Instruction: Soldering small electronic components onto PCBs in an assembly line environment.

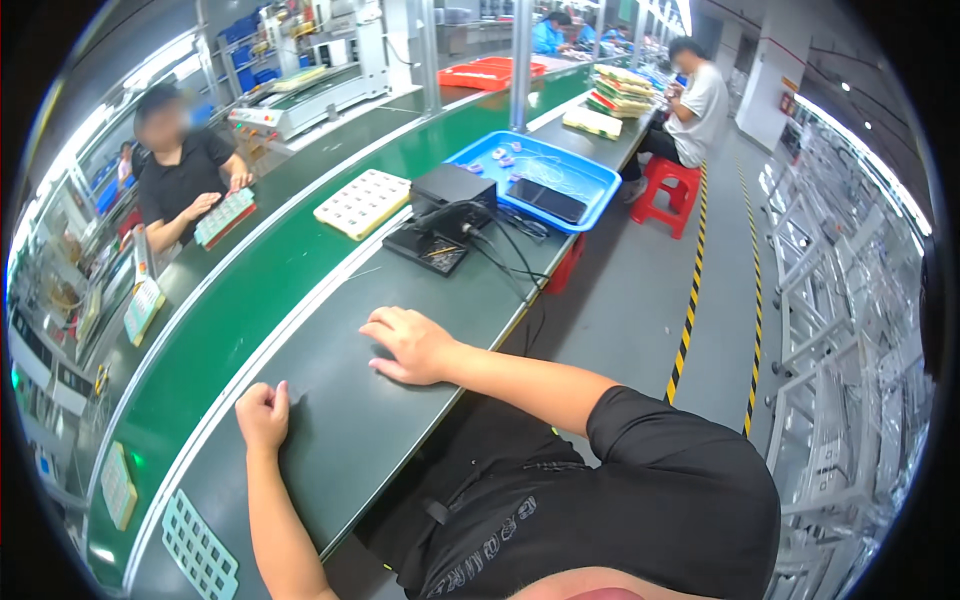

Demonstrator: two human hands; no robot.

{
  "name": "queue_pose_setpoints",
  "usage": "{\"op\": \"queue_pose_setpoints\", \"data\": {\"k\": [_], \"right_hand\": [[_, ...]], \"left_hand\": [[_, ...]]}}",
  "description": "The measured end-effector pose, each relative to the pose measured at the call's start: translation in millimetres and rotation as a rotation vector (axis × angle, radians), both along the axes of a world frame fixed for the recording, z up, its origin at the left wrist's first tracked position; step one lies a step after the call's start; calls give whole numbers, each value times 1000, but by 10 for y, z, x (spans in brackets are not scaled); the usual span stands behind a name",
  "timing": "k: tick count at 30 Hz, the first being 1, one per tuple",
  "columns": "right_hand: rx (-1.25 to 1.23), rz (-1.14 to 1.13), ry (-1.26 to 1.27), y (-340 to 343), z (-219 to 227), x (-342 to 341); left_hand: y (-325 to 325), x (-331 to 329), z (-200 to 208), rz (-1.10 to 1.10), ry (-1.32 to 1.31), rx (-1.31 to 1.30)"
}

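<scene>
My left hand (263, 415) is over the dark workbench (330, 440), its fingers curled in and its thumb sticking up. Nothing shows in it. Farther right, my right hand (410, 345) is at the bench top with thumb and fingers apart, holding nothing. Beyond it sit a black box-shaped device (453, 190) and a small black tool stand (428, 250) with cables. A pale green slotted tray (198, 545) lies on the bench, left of my left forearm.
A green conveyor belt (230, 310) runs alongside, carrying a cream slotted tray (365, 203). A blue bin (600, 185) holds a dark flat panel and wires. Across the belt, a person (180, 170) handles a tray; another person (700, 110) sits on a red stool (668, 190).
</scene>
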State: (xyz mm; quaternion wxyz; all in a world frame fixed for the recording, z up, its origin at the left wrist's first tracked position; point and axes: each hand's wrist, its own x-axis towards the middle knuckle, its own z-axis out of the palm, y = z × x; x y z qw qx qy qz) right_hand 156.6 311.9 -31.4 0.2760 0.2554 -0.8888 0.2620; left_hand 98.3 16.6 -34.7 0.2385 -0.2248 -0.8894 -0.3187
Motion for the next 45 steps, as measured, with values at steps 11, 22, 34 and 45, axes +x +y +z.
{"op": "queue_pose_setpoints", "data": {"k": [11, 22, 34, 45], "right_hand": [[-12, -7, -7, 19, -28, 83], [-23, 2, 59, 3, 40, -11], [33, 21, 24, -142, 56, -13], [53, 17, -14, -180, 88, 17]], "left_hand": [[56, 45, 2, -40, -18, -39], [36, -12, 39, -39, -24, -47], [-53, -65, -53, -125, -36, 51], [-55, -30, -61, -144, -68, 84]]}}
